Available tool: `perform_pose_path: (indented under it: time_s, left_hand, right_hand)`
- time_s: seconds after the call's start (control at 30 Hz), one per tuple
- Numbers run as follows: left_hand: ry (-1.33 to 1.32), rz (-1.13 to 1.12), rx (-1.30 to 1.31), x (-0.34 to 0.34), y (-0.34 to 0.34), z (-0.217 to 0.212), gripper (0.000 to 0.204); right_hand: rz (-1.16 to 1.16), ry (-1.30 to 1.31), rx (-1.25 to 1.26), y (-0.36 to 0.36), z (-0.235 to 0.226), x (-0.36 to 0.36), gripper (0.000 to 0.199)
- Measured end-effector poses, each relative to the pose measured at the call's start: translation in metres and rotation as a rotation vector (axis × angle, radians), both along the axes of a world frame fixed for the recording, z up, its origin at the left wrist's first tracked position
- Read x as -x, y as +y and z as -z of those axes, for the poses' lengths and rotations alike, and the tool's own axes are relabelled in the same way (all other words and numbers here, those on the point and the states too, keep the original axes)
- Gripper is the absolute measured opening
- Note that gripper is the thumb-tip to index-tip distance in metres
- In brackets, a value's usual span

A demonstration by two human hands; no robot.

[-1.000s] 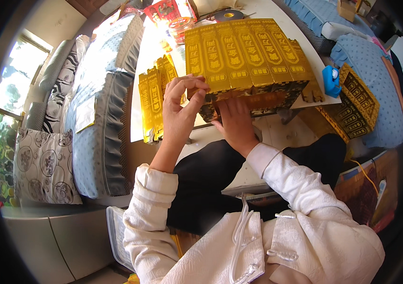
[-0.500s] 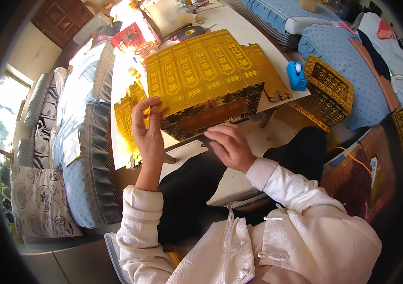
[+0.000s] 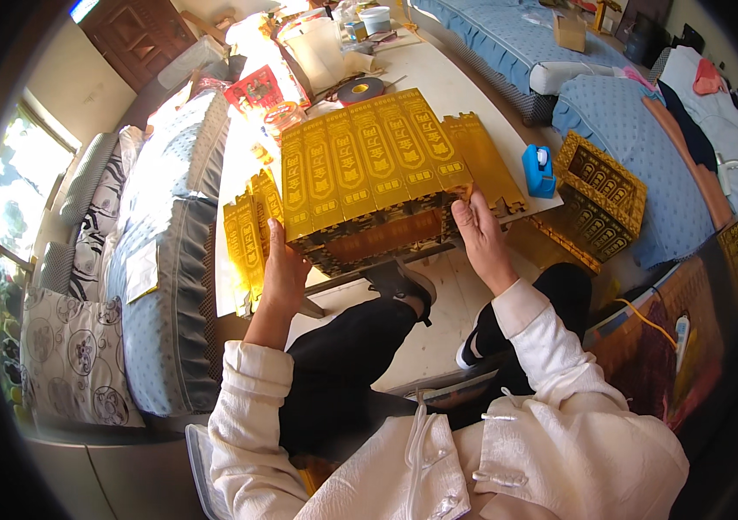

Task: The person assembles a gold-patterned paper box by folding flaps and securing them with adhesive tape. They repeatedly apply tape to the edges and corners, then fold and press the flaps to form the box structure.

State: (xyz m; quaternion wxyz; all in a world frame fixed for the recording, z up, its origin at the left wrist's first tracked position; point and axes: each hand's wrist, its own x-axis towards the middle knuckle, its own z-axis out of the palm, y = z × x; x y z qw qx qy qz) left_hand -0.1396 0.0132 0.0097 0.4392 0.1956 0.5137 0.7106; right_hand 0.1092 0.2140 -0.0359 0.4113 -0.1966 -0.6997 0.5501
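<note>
A gold patterned cardboard box (image 3: 369, 165) rests on the white table before me, its near side open onto a brownish inside. At its near left corner my left hand (image 3: 282, 276) grips the edge, thumb up along the side and fingers partly hidden behind the card. My right hand (image 3: 483, 238) is closed round the near right corner, with its thumb on top. Flat gold card pieces (image 3: 250, 238) lie beside the box on the left. Another gold card sheet (image 3: 486, 165) sticks out at its right.
A blue tape dispenser (image 3: 540, 172) stands at the table's right edge. Beyond it is a second gold box (image 3: 598, 199), open-topped. A black tape roll (image 3: 360, 90), a white bucket (image 3: 313, 50) and a red packet (image 3: 254, 90) sit farther back. Blue-covered sofas (image 3: 165, 286) flank the table.
My right hand has moved from the box's open near side up to its near right corner. My left hand has lowered along the left corner. The box has turned slightly.
</note>
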Motion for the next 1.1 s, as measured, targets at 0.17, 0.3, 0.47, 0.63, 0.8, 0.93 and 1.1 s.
perform_pose_path:
  time_s: [0.17, 0.3, 0.47, 0.63, 0.8, 0.93, 1.1]
  left_hand:
    - [0.022, -0.006, -0.078, 0.008, -0.005, -0.004, 0.076]
    - [-0.019, -0.006, -0.03, 0.016, -0.008, 0.007, 0.078]
    - [-0.041, -0.07, 0.085, 0.014, -0.008, 0.008, 0.08]
    - [0.113, 0.018, -0.113, 0.012, -0.017, -0.02, 0.083]
    - [0.144, -0.114, -0.073, 0.017, -0.03, -0.034, 0.086]
    - [0.27, -0.231, -0.162, 0.019, -0.023, -0.027, 0.086]
    - [0.182, -0.259, -0.119, 0.052, -0.027, -0.003, 0.087]
  right_hand:
    - [-0.038, -0.012, 0.008, -0.004, -0.009, -0.007, 0.067]
    - [-0.02, -0.04, -0.015, -0.003, 0.01, -0.004, 0.066]
    - [0.004, -0.117, -0.048, -0.002, 0.009, -0.002, 0.064]
    - [-0.062, 0.03, 0.016, -0.002, -0.024, -0.01, 0.054]
    - [-0.104, 0.107, 0.008, -0.01, -0.053, -0.015, 0.063]
    - [-0.064, 0.112, -0.134, -0.016, -0.043, -0.013, 0.058]
    - [-0.042, 0.09, -0.239, -0.069, -0.032, -0.011, 0.062]
